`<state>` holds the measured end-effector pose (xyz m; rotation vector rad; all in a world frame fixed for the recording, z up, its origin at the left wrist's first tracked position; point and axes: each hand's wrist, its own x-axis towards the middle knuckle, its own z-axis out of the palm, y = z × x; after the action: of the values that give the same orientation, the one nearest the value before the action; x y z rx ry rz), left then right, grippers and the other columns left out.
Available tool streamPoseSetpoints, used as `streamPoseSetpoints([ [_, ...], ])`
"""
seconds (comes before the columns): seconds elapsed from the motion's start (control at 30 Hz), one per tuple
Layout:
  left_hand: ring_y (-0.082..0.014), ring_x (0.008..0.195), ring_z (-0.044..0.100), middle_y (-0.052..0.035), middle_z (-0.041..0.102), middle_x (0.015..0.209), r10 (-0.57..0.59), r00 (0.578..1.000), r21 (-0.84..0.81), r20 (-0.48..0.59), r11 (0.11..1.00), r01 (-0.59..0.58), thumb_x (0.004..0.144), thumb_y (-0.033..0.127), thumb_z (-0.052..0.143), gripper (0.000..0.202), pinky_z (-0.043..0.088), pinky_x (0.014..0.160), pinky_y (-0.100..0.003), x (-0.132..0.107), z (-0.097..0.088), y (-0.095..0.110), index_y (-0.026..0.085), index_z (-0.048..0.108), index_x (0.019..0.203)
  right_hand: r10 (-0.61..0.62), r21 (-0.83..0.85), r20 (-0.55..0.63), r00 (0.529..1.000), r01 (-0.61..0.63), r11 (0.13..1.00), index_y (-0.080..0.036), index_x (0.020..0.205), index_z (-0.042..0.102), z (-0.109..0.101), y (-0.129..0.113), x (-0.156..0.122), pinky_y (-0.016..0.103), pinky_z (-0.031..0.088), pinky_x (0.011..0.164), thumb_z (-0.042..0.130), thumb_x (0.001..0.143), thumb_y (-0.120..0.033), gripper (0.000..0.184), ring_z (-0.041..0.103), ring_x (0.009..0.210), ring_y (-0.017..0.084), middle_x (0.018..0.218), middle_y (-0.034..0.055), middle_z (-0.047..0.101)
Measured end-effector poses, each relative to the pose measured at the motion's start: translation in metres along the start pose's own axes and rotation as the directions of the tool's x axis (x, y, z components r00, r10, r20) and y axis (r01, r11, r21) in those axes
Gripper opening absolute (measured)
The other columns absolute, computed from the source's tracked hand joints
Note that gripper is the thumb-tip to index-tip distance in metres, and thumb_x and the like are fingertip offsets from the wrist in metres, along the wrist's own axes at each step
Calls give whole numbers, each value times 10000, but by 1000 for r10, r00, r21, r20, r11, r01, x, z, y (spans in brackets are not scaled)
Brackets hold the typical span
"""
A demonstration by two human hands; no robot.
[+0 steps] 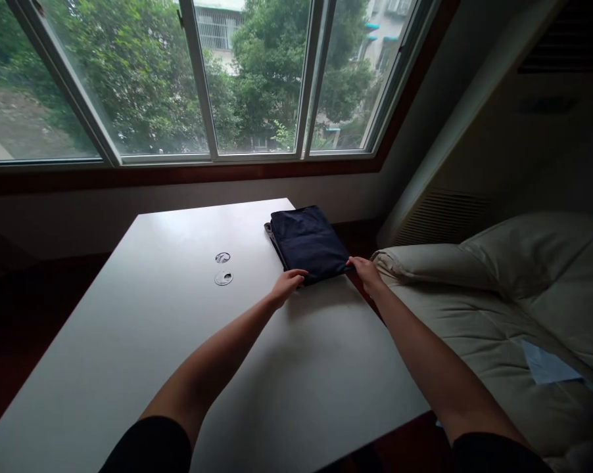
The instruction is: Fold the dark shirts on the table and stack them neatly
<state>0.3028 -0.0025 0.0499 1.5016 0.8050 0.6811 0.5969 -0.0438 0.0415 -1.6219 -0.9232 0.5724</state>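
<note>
A folded dark navy garment (307, 240) lies near the far right corner of a white table (188, 341), on top of another folded grey piece whose edge shows at its left. My left hand (287, 284) grips the near left corner of the navy fold, fingers curled over the edge. My right hand (365, 270) holds the near right corner at the table's right edge, fingers closed on the cloth. Both arms reach forward over the tabletop.
Two round cable-hole covers (223, 268) sit mid-table. A bed with cream bedding and a pillow (523, 263) stands close on the right, with a pale blue sheet of paper (547, 364) on it. A wide window (202, 79) runs behind the table.
</note>
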Motion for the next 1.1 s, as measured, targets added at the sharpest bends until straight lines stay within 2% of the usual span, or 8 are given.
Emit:
streamPoseSetpoints([
  [0.13,-139,738,670,-100,748,1023,-4,998,67,67,998,-1,875,245,537,465,528,695,-253,-9,-5,-17,134,671,1306,-150,-289,-54,987,129,949,-197,744,678,-3,1,0,343,491,853,576,798,-507,330,609,867,229,840,64,672],
  [0.23,-142,725,675,-63,739,930,19,993,152,118,988,-37,854,260,574,456,529,693,-249,-23,-18,-25,155,692,1283,-394,-552,-134,909,261,792,-193,872,711,10,-12,2,402,473,963,549,855,-442,298,599,992,272,1015,117,656],
  [0.37,-150,757,679,-35,734,898,53,995,309,88,948,-77,872,252,537,395,538,772,-272,-49,-52,-37,187,729,1210,-586,-642,87,806,495,586,-181,1138,713,54,-28,-3,432,412,1103,497,955,-410,364,543,1229,299,1310,164,596],
  [0.5,-186,887,673,-46,734,988,109,994,507,-5,857,-91,896,220,507,331,525,863,-305,-80,-103,-45,216,751,1120,-507,-664,359,784,596,452,-189,1349,639,104,-31,-20,482,360,1159,501,990,-415,446,447,1384,318,1490,164,517],
  [0.63,-242,1040,626,-80,691,1102,177,983,699,-49,710,-92,913,228,543,253,479,1003,-392,-114,-155,-48,236,755,1051,-486,-711,344,803,561,424,-164,1370,617,146,-33,-57,558,274,1201,475,1007,-334,426,377,1455,338,1514,182,507],
  [0.77,-291,1186,557,-108,646,1212,197,976,826,-98,564,-31,923,239,550,299,410,1100,-472,-141,-191,-50,254,724,1166,-537,-486,534,653,757,436,-195,1374,614,196,-39,-117,494,252,1247,458,1034,-369,412,374,1481,290,1551,141,481],
  [0.9,-305,1349,469,-101,556,1439,182,972,886,-150,461,51,939,319,565,433,322,1193,-491,-159,-206,-54,281,630,1365,-423,-299,749,511,829,472,-239,1428,591,237,-39,-165,498,281,1244,536,1012,-447,468,363,1502,300,1611,125,415],
  [1.1,-324,1558,230,-76,328,1679,149,973,913,-176,394,105,982,439,517,607,108,1283,-509,-177,-205,-72,258,453,1558,-373,-285,797,474,841,459,-249,1474,565,243,-33,-173,487,255,1261,515,1030,-444,488,359,1512,280,1610,104,429],
])
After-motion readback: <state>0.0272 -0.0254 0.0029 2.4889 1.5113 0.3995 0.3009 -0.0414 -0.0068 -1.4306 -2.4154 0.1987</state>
